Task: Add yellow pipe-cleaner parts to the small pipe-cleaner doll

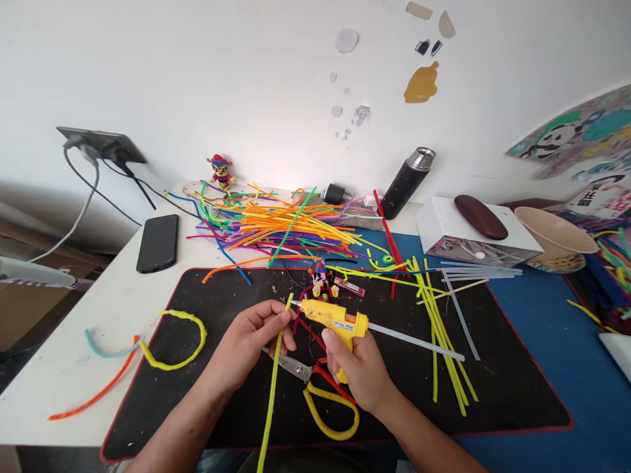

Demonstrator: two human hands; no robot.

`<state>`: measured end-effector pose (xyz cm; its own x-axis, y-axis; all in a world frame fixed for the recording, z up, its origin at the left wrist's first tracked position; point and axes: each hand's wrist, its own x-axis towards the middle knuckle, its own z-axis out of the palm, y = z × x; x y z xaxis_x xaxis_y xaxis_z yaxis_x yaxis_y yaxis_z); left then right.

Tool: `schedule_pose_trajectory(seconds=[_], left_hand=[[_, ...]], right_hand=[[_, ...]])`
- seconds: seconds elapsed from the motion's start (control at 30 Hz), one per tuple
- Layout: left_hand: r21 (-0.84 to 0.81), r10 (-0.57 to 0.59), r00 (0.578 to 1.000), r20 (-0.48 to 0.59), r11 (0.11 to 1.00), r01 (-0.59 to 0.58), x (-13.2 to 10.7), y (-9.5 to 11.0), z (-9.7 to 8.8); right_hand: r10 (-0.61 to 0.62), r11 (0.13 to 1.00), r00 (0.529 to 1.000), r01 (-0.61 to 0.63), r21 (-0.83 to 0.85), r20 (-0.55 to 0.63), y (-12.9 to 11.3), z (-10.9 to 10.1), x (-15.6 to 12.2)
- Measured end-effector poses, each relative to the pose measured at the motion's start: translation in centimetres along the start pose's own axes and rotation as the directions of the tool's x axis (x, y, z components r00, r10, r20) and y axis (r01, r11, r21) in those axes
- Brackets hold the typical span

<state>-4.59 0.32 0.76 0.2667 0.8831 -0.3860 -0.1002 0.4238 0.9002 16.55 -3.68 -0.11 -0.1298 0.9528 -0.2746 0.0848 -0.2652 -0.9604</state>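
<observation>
While a black mat (493,387) is lying across the desk with a heap of coloured pipe cleaners (280,226) sprawling behind it, the right hand (357,368) is gripping a yellow glue gun (335,318) over the mat, fingers wrapped around its handle, nozzle pointing left. The left hand (251,341) is pinching a yellow-green pipe cleaner (273,387) near its top end, just beside the nozzle, above red-handled scissors (305,374).

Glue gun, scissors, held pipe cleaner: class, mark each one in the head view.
glue gun (325,313): head view, yellow barrel.
scissors (293,366): head view, metal blade.
held pipe cleaner (271,394): head view, lower stem.
</observation>
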Motion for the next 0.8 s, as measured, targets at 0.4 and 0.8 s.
schedule_pose_trajectory(seconds=[0.4, 0.8], left_hand=[[-0.015, -0.01, 1.0, 0.02, 1.0, 0.01, -0.25, 0.32, 0.33], [-0.03, -0.005, 0.999, 0.035, 1.0, 0.006, -0.23, -0.14, 0.09]], right_hand=[[-0.012, 1.0, 1.0, 0.012, 0.003, -0.024, -0.06, -0.1, 0.06], [-0.018, 1.0, 0.999, 0.018, 0.004, -0.029, 0.36, -0.2, 0.01]])
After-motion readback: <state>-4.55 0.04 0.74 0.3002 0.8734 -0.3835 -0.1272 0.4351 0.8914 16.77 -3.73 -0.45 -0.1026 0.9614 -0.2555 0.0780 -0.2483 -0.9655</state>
